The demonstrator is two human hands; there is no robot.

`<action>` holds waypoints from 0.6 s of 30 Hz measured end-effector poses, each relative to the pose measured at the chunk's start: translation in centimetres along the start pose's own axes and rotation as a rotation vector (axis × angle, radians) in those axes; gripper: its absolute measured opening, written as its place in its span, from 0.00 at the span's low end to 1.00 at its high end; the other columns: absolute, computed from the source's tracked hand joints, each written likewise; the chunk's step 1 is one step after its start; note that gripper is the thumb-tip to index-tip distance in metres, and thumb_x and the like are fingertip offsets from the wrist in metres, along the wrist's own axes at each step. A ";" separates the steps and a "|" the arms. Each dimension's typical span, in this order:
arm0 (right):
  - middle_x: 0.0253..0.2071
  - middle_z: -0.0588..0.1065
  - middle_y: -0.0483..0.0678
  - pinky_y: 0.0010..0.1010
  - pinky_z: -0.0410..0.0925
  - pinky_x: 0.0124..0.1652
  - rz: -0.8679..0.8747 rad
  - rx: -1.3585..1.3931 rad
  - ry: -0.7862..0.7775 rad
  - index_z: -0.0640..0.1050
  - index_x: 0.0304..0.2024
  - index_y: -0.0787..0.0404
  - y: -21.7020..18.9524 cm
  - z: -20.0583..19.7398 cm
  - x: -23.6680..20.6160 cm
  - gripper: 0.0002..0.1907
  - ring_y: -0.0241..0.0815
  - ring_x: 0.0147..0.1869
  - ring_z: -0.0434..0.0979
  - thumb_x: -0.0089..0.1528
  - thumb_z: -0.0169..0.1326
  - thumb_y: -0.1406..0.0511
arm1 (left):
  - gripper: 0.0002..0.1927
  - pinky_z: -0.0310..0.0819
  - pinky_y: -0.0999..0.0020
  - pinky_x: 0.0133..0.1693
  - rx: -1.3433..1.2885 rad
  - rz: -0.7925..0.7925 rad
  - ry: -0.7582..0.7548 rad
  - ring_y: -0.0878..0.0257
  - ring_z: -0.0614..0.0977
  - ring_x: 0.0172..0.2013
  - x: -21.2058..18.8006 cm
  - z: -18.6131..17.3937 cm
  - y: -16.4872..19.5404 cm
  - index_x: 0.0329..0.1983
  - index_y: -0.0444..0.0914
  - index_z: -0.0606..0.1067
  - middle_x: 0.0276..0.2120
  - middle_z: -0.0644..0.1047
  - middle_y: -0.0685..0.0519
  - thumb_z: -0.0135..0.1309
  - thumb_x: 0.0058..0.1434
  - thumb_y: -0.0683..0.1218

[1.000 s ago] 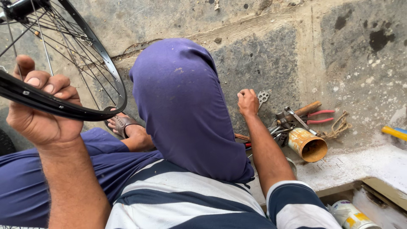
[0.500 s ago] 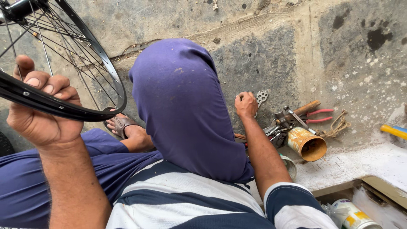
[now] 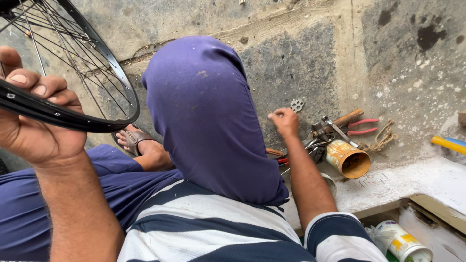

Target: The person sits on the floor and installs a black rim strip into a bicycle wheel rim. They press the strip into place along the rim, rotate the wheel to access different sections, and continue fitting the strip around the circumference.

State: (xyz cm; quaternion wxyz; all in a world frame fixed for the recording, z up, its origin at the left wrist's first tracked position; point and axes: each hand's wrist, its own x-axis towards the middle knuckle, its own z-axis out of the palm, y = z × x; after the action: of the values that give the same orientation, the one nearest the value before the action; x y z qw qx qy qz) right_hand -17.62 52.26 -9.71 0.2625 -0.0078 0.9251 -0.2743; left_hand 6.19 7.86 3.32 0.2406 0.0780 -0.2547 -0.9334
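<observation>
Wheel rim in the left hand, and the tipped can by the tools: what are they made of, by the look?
Wheel rim: likely metal, black painted or anodised, given its smooth satin sheen and thin wire spokes. The left hand grips it. Tipped can: seems to be sheet metal, with a worn, stained wrap and an orange-brown, possibly rusty inside.

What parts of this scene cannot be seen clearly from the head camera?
- Wheel rim: cut off by the top and left edges; the hub is not visible.
- Right hand: fingers curled; whether they hold anything is too small to tell.
- Pile of tools: overlapping, partly behind the right forearm and the raised knee.
- Left hand: the rim crosses its fingers.
- Yellow-handled tool: cut off by the right edge.
</observation>
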 end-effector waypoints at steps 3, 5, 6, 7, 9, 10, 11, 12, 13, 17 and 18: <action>0.36 0.78 0.48 0.39 0.69 0.40 -0.228 -0.291 0.156 0.86 0.32 0.54 -0.6 0.8 -1.0 0.07 0.47 0.40 0.77 0.55 0.68 0.60 | 0.24 0.79 0.79 0.47 -0.002 -0.001 -0.006 0.69 0.81 0.42 0.0 -0.1 0.0 0.68 0.38 0.65 0.44 0.81 0.57 0.57 0.75 0.50; 0.37 0.77 0.50 0.40 0.69 0.40 -0.209 -0.351 0.143 0.85 0.32 0.56 -0.7 1.5 -1.0 0.08 0.50 0.40 0.76 0.57 0.65 0.60 | 0.24 0.78 0.79 0.48 -0.001 0.001 -0.009 0.69 0.81 0.43 -0.1 -0.2 0.0 0.68 0.38 0.65 0.44 0.81 0.57 0.57 0.75 0.50; 0.37 0.77 0.50 0.41 0.69 0.40 -0.197 -0.382 0.136 0.85 0.33 0.57 -0.7 1.7 -1.0 0.08 0.51 0.40 0.76 0.58 0.64 0.60 | 0.24 0.78 0.79 0.48 -0.002 0.001 -0.010 0.69 0.81 0.43 -0.1 -0.1 0.0 0.68 0.38 0.64 0.44 0.81 0.57 0.56 0.75 0.50; 0.35 0.77 0.48 0.38 0.69 0.40 -0.108 -0.127 0.126 0.83 0.33 0.58 -0.6 1.7 -1.0 0.08 0.49 0.39 0.76 0.57 0.63 0.60 | 0.24 0.78 0.79 0.48 -0.008 -0.004 -0.015 0.69 0.81 0.43 -0.2 -0.1 0.0 0.68 0.38 0.64 0.44 0.81 0.57 0.56 0.75 0.50; 0.32 0.77 0.45 0.33 0.69 0.39 0.064 0.388 0.108 0.80 0.34 0.59 -1.4 1.4 -0.6 0.09 0.43 0.38 0.75 0.56 0.60 0.61 | 0.23 0.78 0.79 0.48 -0.015 -0.007 -0.009 0.68 0.81 0.43 -0.1 0.0 0.1 0.68 0.37 0.64 0.44 0.80 0.56 0.56 0.76 0.49; 0.31 0.74 0.45 0.33 0.68 0.37 0.143 0.827 -0.013 0.78 0.34 0.59 -1.7 0.8 -0.3 0.07 0.43 0.36 0.73 0.58 0.58 0.62 | 0.23 0.78 0.78 0.48 -0.018 0.001 -0.008 0.68 0.80 0.43 0.0 0.1 0.2 0.68 0.36 0.64 0.44 0.80 0.55 0.56 0.76 0.48; 0.30 0.71 0.45 0.33 0.66 0.35 0.225 1.259 -0.151 0.76 0.34 0.58 -1.9 -0.1 0.0 0.05 0.42 0.34 0.70 0.60 0.55 0.63 | 0.23 0.77 0.78 0.48 -0.022 0.010 -0.002 0.67 0.80 0.43 0.0 0.3 0.2 0.68 0.36 0.64 0.44 0.81 0.55 0.56 0.76 0.47; 0.29 0.68 0.45 0.34 0.65 0.33 0.313 1.687 -0.299 0.74 0.34 0.57 -2.2 -0.8 -0.1 0.03 0.42 0.32 0.67 0.61 0.53 0.65 | 0.23 0.77 0.77 0.47 -0.026 0.020 0.005 0.67 0.80 0.43 0.0 0.5 0.3 0.68 0.35 0.64 0.44 0.81 0.54 0.56 0.76 0.47; 0.29 0.68 0.45 0.32 0.65 0.34 0.282 1.724 -0.355 0.73 0.34 0.58 -2.8 -1.7 -0.3 0.04 0.41 0.33 0.66 0.61 0.52 0.65 | 0.23 0.77 0.77 0.47 -0.035 0.028 0.007 0.65 0.80 0.43 0.1 0.7 0.2 0.68 0.34 0.64 0.45 0.82 0.53 0.56 0.76 0.46; 0.34 0.70 0.47 0.28 0.66 0.38 0.128 1.785 -0.549 0.74 0.38 0.63 -7.3 -3.9 -1.6 0.05 0.39 0.36 0.68 0.63 0.49 0.67 | 0.24 0.76 0.74 0.46 -0.052 0.044 0.030 0.64 0.79 0.42 0.9 2.3 0.0 0.68 0.33 0.64 0.45 0.81 0.51 0.57 0.74 0.45; 0.35 0.71 0.47 0.28 0.67 0.39 0.086 1.777 -0.594 0.75 0.39 0.64 -8.4 -4.0 -1.8 0.06 0.39 0.37 0.69 0.64 0.49 0.68 | 0.25 0.75 0.74 0.46 -0.053 0.048 0.040 0.63 0.79 0.42 1.1 2.8 0.0 0.68 0.33 0.64 0.45 0.81 0.51 0.57 0.74 0.45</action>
State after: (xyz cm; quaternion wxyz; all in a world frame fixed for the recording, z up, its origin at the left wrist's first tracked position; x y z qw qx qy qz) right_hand -19.16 47.40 -1.66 0.4076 0.1598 0.2711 -0.8572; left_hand 4.49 8.55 5.66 0.2701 0.0841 -0.2267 -0.9320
